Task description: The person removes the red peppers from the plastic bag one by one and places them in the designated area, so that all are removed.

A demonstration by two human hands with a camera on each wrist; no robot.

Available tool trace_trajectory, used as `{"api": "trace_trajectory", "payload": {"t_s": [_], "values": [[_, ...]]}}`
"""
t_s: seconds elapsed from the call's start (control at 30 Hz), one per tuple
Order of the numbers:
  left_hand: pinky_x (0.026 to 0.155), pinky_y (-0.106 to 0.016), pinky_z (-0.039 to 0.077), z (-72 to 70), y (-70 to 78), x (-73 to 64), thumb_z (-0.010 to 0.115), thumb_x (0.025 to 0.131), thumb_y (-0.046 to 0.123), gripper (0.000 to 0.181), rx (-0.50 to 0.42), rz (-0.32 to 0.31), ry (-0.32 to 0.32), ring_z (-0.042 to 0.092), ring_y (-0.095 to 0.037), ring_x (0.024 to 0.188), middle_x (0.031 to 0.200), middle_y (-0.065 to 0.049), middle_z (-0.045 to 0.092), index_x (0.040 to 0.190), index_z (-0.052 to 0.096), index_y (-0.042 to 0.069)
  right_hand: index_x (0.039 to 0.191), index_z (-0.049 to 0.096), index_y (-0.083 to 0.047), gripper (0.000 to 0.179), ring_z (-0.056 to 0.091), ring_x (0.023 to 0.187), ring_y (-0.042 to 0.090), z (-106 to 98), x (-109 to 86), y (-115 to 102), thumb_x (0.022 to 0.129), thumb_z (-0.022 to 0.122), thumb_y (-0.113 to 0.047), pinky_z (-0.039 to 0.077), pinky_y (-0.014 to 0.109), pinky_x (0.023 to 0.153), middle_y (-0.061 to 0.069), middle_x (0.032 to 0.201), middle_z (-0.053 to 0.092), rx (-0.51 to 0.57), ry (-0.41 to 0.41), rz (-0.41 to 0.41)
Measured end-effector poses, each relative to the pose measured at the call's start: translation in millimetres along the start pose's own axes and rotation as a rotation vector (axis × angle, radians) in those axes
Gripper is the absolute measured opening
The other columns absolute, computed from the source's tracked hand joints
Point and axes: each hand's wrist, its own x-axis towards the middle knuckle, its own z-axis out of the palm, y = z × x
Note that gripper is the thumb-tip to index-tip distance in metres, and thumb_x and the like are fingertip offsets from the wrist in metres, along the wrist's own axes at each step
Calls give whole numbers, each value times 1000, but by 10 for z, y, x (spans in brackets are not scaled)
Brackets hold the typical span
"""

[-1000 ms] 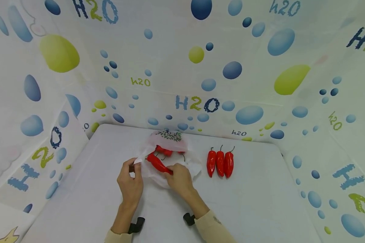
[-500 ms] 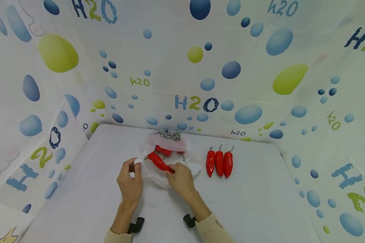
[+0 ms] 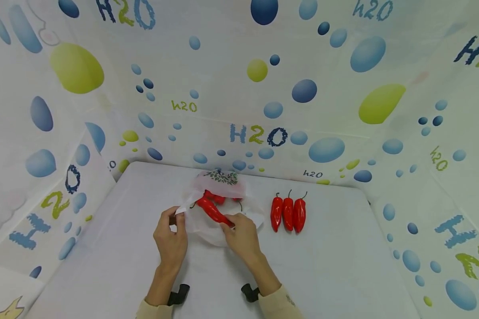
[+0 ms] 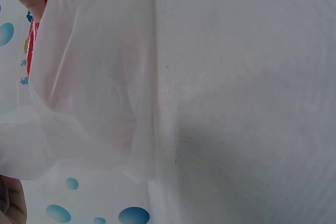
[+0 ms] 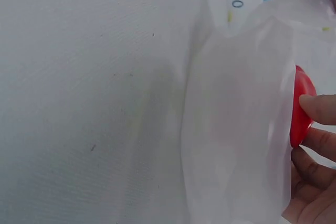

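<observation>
A thin white plastic bag (image 3: 205,232) with a leafy green print lies on the table, its mouth facing the person. My left hand (image 3: 171,241) pinches the left edge of that mouth between thumb and fingers. Between thumb and fingers, my right hand (image 3: 242,239) grips the near, tapered end of a red pepper (image 3: 211,210); the far end with the stem points up and left in the opening. Farther in, more red peppers (image 3: 218,200) are partly covered by the bag. In the right wrist view, fingers hold the red pepper (image 5: 302,109) just beyond the bag's edge.
Three glossy red peppers (image 3: 288,215) lie side by side right of the bag, stems pointing away. A white cloth covers the table (image 3: 335,257). Behind and at both sides stands a white curtain (image 3: 223,79) with blue and green spots.
My right hand has shifted slightly right with the pepper, drawing it across the bag's mouth. The left hand keeps its place on the bag's edge.
</observation>
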Motion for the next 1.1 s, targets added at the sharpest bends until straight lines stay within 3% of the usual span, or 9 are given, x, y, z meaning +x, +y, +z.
{"api": "trace_trajectory", "payload": {"t_s": [0.2, 0.63, 1.1], "values": [[73, -11, 43, 15, 1, -15, 69, 98, -2, 19, -8, 6, 9, 56, -11, 81, 97, -12, 72, 117, 68, -3, 122, 78, -8, 29, 60, 78, 12, -84, -64, -15, 96, 77, -21, 51, 23, 61, 1, 94, 71, 23, 19, 7], [72, -12, 42, 37, -18, 32, 68, 97, -4, 18, -19, 33, 29, 56, -10, 80, 95, -14, 71, 115, 69, -4, 125, 76, -8, 31, 66, 85, 13, -248, -198, 39, 97, 76, -20, 55, 28, 71, 0, 99, 73, 57, 65, 17], [67, -21, 44, 50, -19, 10, 68, 97, -4, 17, -19, 31, 35, 56, -8, 79, 93, -14, 70, 114, 69, -5, 126, 77, -14, 31, 67, 87, 11, -481, -372, 148, 95, 79, -19, 59, 33, 77, -4, 102, 76, 139, 222, 40]]}}
